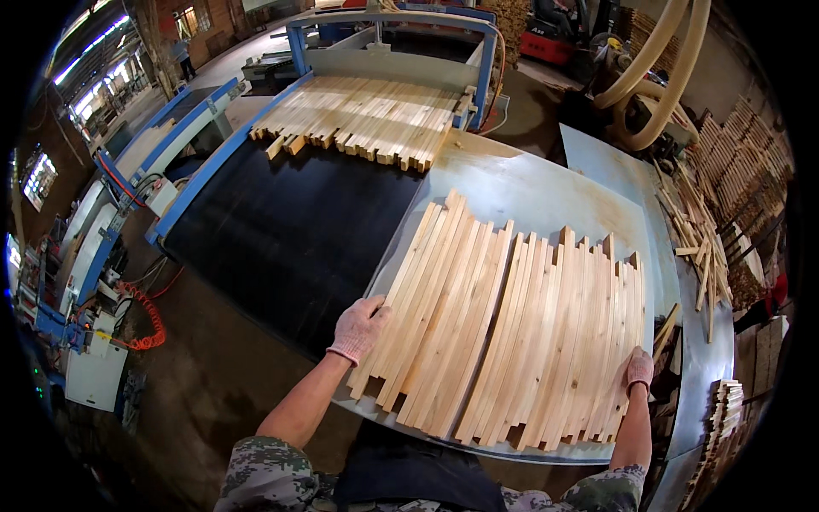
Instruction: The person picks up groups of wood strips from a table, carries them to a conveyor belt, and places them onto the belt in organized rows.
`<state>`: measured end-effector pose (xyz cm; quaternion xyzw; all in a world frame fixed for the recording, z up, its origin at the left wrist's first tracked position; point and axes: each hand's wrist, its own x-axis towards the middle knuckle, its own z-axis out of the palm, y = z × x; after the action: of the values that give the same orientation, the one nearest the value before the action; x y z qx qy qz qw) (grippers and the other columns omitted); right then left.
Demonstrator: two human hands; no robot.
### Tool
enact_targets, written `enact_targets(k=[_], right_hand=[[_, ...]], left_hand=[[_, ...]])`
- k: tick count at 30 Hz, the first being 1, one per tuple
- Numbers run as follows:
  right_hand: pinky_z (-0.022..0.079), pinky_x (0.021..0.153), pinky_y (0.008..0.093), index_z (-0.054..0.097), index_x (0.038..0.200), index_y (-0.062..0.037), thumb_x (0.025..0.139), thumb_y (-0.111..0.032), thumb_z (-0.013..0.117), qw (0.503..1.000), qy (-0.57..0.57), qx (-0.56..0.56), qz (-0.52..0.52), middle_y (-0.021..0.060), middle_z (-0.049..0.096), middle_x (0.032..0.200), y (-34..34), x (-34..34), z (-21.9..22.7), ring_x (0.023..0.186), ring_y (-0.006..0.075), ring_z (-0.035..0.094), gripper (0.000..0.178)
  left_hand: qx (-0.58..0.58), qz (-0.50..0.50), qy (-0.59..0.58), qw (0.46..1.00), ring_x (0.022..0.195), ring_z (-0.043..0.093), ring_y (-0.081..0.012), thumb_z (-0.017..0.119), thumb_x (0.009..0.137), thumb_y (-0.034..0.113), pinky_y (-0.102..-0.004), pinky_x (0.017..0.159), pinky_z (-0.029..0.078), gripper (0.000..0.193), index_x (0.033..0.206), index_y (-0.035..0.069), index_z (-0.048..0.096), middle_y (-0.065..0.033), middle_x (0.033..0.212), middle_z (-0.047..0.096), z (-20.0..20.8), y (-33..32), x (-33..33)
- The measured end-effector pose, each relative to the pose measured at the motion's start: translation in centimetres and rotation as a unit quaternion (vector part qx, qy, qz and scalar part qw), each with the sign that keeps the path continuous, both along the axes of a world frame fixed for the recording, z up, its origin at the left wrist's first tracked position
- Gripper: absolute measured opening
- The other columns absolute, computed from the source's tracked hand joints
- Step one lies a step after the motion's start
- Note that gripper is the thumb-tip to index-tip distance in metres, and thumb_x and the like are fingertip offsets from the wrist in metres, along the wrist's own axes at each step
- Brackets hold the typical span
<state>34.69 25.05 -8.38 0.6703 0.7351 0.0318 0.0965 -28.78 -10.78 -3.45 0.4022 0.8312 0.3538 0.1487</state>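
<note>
A wide row of pale wooden strips (529, 341) lies side by side on a grey metal table (512, 183). Their ends are uneven, and a narrow gap runs lengthwise through the row. At its left edge, my left hand (357, 329), in a pinkish work glove, grips the outermost strip. My right hand (639, 370), gloved alike, is closed against the opposite edge near the close end. Its fingertips are partly hidden by the hand itself. Between them, the two hands hold the row from both sides.
Left of the table is a black conveyor belt (290, 243), with another strip row (358, 119) farther along under a blue machine frame (299, 47). Loose wood pieces (704, 243) lie at the right. Beige hoses (644, 64) hang at back right; a red forklift (548, 43) stands behind.
</note>
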Motion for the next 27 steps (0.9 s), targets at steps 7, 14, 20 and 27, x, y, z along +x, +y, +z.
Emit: enact_targets(k=[7,14,20,27], right_hand=[[0.045,0.071,0.0436,0.066,0.083,0.0040,0.105,-0.051,0.059,0.883,0.425,0.002,-0.199,0.0110,0.055,0.070,1.1,3.3,-0.8,0.071,0.0262,0.055,0.059],[0.048,0.077,0.0477,0.071,0.092,0.0090,0.104,-0.059,0.055,0.905,0.370,0.013,-0.209,0.0216,0.067,0.077,1.7,4.0,-0.9,0.075,0.0360,0.062,0.071],[0.050,0.081,0.0498,0.073,0.095,0.0088,0.108,-0.056,0.047,0.944,0.292,0.023,-0.155,0.0256,0.072,0.084,2.8,3.7,-1.7,0.084,0.0437,0.067,0.071],[0.058,0.080,0.0519,0.055,0.141,0.0032,0.115,-0.038,0.034,0.958,0.257,-0.019,-0.122,0.0276,0.073,0.094,4.8,7.8,-4.2,0.091,0.0434,0.072,0.054]], left_hand=[[-0.090,-0.017,0.026,0.995,0.111,0.068,-0.0402,0.057,0.100,0.048,-0.0502,0.095,0.055,0.053,0.137,0.011,0.065,-0.0221,0.115,0.072,0.0,1.7,-0.2],[-0.123,-0.024,0.021,0.992,0.119,0.065,-0.0393,0.054,0.101,0.052,-0.0504,0.102,0.051,0.060,0.144,0.010,0.061,-0.0222,0.128,0.068,0.6,2.3,-0.2],[-0.099,-0.036,0.016,0.994,0.115,0.067,-0.0387,0.055,0.101,0.048,-0.0490,0.098,0.054,0.058,0.142,0.008,0.062,-0.0226,0.123,0.070,1.1,2.2,-0.3],[-0.073,-0.049,0.030,0.996,0.115,0.067,-0.0385,0.055,0.102,0.047,-0.0483,0.096,0.055,0.055,0.140,0.009,0.061,-0.0207,0.121,0.070,0.8,2.2,-0.2]])
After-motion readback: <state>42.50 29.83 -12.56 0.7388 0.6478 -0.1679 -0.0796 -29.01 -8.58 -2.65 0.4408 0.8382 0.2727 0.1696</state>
